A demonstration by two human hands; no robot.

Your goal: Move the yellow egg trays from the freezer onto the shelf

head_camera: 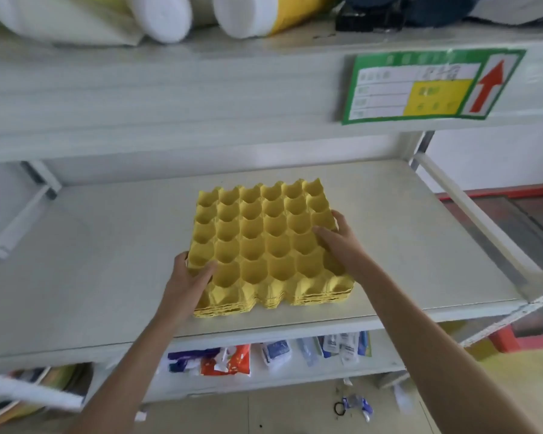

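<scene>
The stack of yellow egg trays [265, 245] rests on the shelf [405, 245], near its front edge. Left hand [190, 275] and right hand [339, 238] each grip a side. A careless release could nudge the stack off that edge.
</scene>
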